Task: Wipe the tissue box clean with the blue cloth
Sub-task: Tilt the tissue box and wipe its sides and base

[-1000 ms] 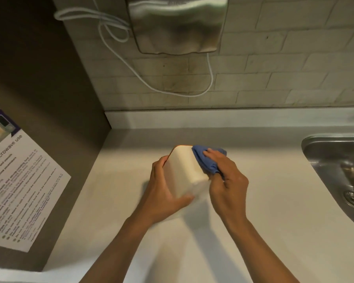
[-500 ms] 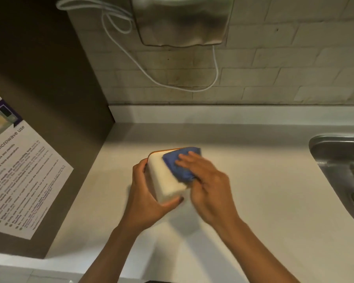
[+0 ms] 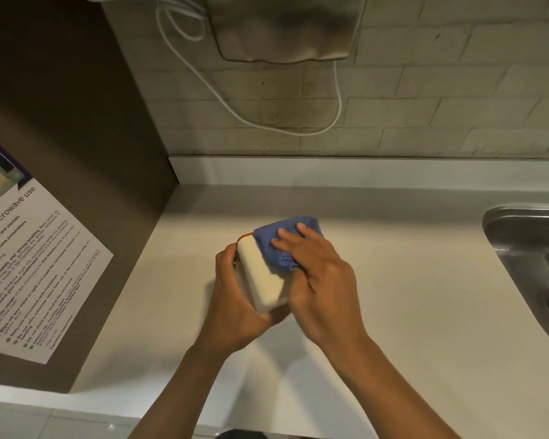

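A cream tissue box (image 3: 262, 280) with rounded corners and an orange-brown edge is held tilted above the white counter (image 3: 409, 296). My left hand (image 3: 235, 299) grips the box from its left and underside, fingers curled round it. A crumpled blue cloth (image 3: 276, 245) lies on the box's upper right face. My right hand (image 3: 317, 274) presses the cloth against the box with fairly straight fingers spread over it. The far side of the box is hidden by the cloth and my right hand.
A steel sink (image 3: 526, 248) is set into the counter at the right. A dark side panel with a microwave-use notice (image 3: 29, 264) stands at the left. On the tiled back wall hangs a metal hand dryer (image 3: 282, 26) with a looping white cable (image 3: 267, 122).
My right hand has slid the cloth from the box's far right corner onto its upper face. The box has been turned a little in my left hand.
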`<state>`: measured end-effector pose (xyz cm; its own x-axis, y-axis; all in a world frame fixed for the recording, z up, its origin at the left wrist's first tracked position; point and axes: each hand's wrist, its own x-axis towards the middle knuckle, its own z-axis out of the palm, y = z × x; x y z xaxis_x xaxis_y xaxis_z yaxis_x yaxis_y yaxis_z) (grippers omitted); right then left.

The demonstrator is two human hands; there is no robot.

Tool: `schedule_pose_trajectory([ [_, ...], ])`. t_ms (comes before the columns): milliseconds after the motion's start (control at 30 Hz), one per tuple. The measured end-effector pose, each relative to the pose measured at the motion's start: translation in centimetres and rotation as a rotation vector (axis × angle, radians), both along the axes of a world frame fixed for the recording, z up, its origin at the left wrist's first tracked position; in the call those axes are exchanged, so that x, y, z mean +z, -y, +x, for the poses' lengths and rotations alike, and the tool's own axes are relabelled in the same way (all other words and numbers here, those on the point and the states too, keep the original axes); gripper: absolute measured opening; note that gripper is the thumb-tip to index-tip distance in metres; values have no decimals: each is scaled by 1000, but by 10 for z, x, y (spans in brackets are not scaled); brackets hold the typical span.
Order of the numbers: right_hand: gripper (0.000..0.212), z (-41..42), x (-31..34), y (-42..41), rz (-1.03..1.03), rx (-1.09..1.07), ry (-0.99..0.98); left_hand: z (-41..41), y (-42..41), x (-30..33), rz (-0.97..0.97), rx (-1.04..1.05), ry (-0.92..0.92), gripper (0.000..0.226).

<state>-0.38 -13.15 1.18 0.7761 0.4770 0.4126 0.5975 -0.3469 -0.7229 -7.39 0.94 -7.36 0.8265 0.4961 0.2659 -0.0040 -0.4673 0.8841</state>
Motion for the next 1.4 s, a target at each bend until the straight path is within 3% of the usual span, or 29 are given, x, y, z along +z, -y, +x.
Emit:
schedule_pose_trajectory([
  [100,46,-4,8,-7,-12,-80,10,7,4,3,-9,20,11,110],
  [200,42,-27,6,-16,-65,48,195,3,6,-8,-95,84,-61,63],
  [267,41,-32,3,-15,-94,166,245,-2,7,-16,-120,101,-121,54],
  [333,46,-24,1,-10,-80,155,174,-3,6,-15,-112,110,-97,64],
  [433,45,-6,4,-5,-27,36,48,3,5,-4,-68,5,20,101],
  [500,46,-1,3,-5,-18,-23,42,1,5,1,-67,-16,19,114],
  [600,46,-6,-3,-4,-21,-37,114,-7,0,10,-33,-56,3,116],
  [700,47,-13,-9,-5,20,-25,140,-6,-8,29,238,-52,-91,109],
  [800,44,-13,-9,-4,39,-15,150,-5,-9,41,232,-166,-178,135],
  [867,47,-8,-9,0,25,-17,128,-9,-10,48,329,-171,-233,116],
  [933,48,4,-12,8,78,-60,28,-17,-16,51,369,-120,-258,107],
  [1033,45,22,-27,16,345,-38,-473,-25,-23,50,365,-76,-232,110],
  [1100,41,23,-43,17,438,18,-699,-25,-24,50,345,-72,-234,109],
  [1267,33,11,-87,27,334,-9,-913,-28,-25,47,334,-71,-232,112],
  [1333,26,13,-83,28,336,-1,-913,-27,-25,45,337,-69,-237,112],
  [1400,37,17,-73,25,396,47,-841,-28,-26,45,326,-59,-227,112],
])
